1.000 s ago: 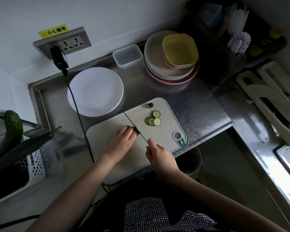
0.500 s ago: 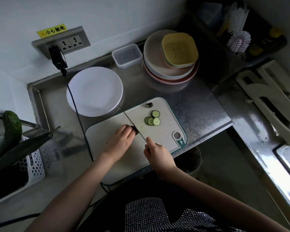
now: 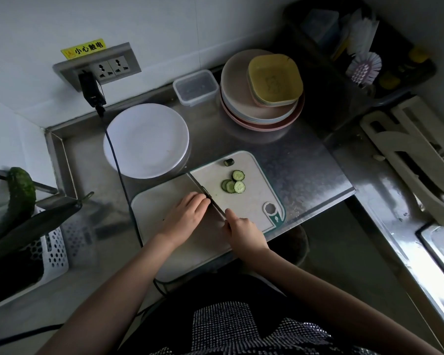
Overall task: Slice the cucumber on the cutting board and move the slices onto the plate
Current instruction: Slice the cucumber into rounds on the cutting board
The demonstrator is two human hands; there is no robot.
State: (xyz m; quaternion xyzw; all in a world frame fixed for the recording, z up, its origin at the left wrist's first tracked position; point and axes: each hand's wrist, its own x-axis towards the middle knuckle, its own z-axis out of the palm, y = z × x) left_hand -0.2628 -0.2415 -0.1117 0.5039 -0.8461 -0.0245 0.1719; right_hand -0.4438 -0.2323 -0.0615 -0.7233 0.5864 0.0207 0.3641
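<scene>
A pale cutting board (image 3: 251, 201) lies on the steel counter. My left hand (image 3: 186, 213) covers the cucumber on the board, so only a dark sliver of it (image 3: 207, 194) shows by the fingertips. My right hand (image 3: 241, 230) grips the handle of a knife (image 3: 203, 189), forefinger along its spine; the blade stands edge-down against the cucumber's cut end. Several green slices (image 3: 233, 184) lie overlapping right of the blade. The dark end stub (image 3: 228, 162) sits near the board's far edge. A white plate (image 3: 146, 139) stands behind the board to the left, with nothing on it.
A stack of plates with yellow square dishes (image 3: 264, 88) and a clear lidded box (image 3: 195, 87) stand at the back. A black cable (image 3: 116, 160) runs from the wall socket past the board's left edge. A white basket (image 3: 31, 242) with long cucumbers sits at left.
The knife blade and my right hand have shifted slightly; my left hand still covers the cucumber. The slices and the stub lie as before.
</scene>
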